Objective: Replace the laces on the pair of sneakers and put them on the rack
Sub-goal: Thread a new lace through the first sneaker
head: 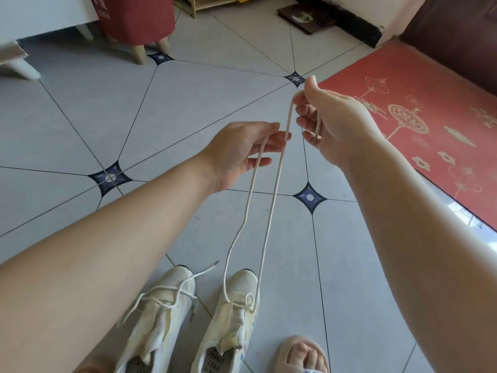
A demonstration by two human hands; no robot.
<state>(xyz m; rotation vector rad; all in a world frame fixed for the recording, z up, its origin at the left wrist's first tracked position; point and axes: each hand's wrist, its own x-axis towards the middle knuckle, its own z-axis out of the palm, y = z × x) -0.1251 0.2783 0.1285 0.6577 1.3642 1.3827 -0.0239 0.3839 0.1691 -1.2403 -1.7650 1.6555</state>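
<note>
Two cream mesh sneakers stand side by side on the tiled floor at the bottom of the view. The left sneaker [161, 313] has a loose white lace lying across its top. From the right sneaker [231, 321] a long white lace [271, 208] rises in two strands to my raised hands. My left hand [242, 152] pinches one strand between thumb and fingers. My right hand [330, 122] is higher and pinches the other strand near its end, with the tip hanging inside the palm.
A foot in a beige slipper [304, 354] is beside the right sneaker. A red patterned mat [419, 122] lies at the right. A red stool with wooden legs [137, 25] and white furniture legs stand at the far left, a wooden rack [204, 2] at the top.
</note>
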